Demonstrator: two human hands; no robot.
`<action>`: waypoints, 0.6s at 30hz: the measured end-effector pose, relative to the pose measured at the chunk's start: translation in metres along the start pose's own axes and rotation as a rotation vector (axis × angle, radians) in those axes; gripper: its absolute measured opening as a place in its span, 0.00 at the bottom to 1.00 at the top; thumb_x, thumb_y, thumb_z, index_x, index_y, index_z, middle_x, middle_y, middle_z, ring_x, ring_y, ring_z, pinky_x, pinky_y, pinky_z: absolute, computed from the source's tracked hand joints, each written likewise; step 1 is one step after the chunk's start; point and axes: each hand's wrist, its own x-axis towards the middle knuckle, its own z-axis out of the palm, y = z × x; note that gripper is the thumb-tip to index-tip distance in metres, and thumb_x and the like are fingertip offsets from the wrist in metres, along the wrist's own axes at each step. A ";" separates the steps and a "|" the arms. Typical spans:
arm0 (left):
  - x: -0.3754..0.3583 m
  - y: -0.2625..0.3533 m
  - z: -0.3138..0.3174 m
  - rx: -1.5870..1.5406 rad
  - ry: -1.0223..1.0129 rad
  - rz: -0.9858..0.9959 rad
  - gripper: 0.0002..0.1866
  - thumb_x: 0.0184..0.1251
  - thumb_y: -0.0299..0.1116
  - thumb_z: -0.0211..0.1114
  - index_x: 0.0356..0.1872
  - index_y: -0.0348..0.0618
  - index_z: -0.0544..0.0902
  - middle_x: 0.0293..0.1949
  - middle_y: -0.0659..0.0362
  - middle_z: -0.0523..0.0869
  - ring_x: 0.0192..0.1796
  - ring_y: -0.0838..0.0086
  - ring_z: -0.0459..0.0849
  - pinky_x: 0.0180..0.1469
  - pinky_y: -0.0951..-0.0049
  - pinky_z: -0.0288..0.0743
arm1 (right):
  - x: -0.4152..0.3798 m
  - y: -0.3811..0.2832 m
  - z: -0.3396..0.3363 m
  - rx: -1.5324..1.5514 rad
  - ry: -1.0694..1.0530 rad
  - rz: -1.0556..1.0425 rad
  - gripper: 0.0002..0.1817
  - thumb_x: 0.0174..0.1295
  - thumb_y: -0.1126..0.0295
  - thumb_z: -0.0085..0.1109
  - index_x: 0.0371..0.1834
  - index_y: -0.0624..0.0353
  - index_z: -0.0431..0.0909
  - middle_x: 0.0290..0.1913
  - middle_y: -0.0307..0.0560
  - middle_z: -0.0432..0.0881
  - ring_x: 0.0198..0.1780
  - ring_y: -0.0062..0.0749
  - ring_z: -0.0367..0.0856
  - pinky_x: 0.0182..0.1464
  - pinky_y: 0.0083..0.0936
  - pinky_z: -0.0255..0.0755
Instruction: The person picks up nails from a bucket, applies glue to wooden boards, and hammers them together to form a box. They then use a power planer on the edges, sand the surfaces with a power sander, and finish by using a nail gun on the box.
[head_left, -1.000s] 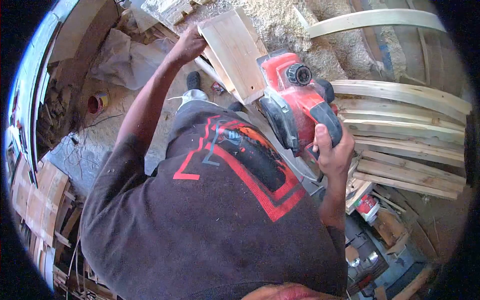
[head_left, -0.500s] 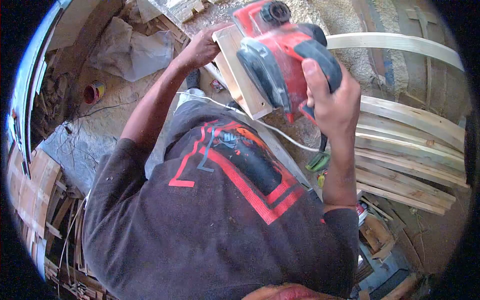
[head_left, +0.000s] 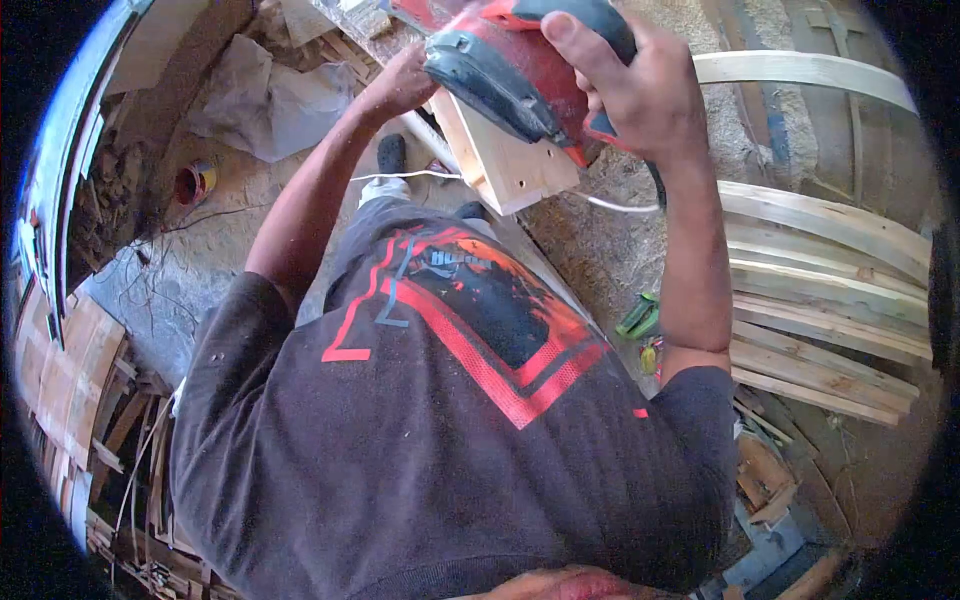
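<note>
A red and black power sander (head_left: 530, 75) is at the top centre, tilted over a pale wooden box-like piece (head_left: 515, 165). My right hand (head_left: 640, 90) is wrapped round the sander's black rear handle, thumb on top. My left hand (head_left: 408, 80) is at the left upper side of the wooden piece, beside the sander's front end; its fingers are bent and partly hidden, and seem to hold the piece's edge. A white cord (head_left: 615, 205) passes behind the wooden piece.
Long pale wooden strips (head_left: 820, 290) lie at the right, with a curved strip (head_left: 810, 72) above them. Green and black object (head_left: 638, 316) lies near my right forearm. Scrap wood (head_left: 80, 370), a small red tin (head_left: 194, 184) and crumpled sheeting (head_left: 270, 100) are at the left.
The sander and my right hand have moved up and left, over the wooden piece's upper part. More of the piece's near end shows. My left hand has shifted slightly left.
</note>
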 end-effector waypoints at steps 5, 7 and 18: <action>0.020 -0.019 0.007 -0.283 0.011 0.018 0.18 0.72 0.36 0.63 0.55 0.37 0.85 0.47 0.53 0.91 0.47 0.70 0.86 0.54 0.65 0.79 | -0.072 0.011 -0.030 0.198 0.135 0.182 0.24 0.67 0.48 0.67 0.31 0.61 0.81 0.20 0.34 0.76 0.21 0.16 0.73 0.26 0.21 0.69; 0.046 -0.035 0.010 -0.304 0.001 0.045 0.20 0.70 0.39 0.64 0.55 0.35 0.85 0.45 0.53 0.91 0.45 0.69 0.85 0.53 0.63 0.79 | -0.116 0.008 -0.047 0.250 0.208 0.257 0.20 0.70 0.52 0.64 0.36 0.61 0.82 0.23 0.34 0.76 0.22 0.16 0.72 0.26 0.20 0.68; 0.060 -0.031 -0.053 -0.133 -0.063 -0.023 0.34 0.75 0.59 0.58 0.72 0.48 0.75 0.67 0.56 0.81 0.71 0.67 0.77 0.73 0.59 0.68 | -0.274 0.058 -0.048 0.311 0.602 0.627 0.19 0.72 0.55 0.64 0.39 0.63 0.81 0.24 0.37 0.78 0.23 0.18 0.74 0.27 0.21 0.70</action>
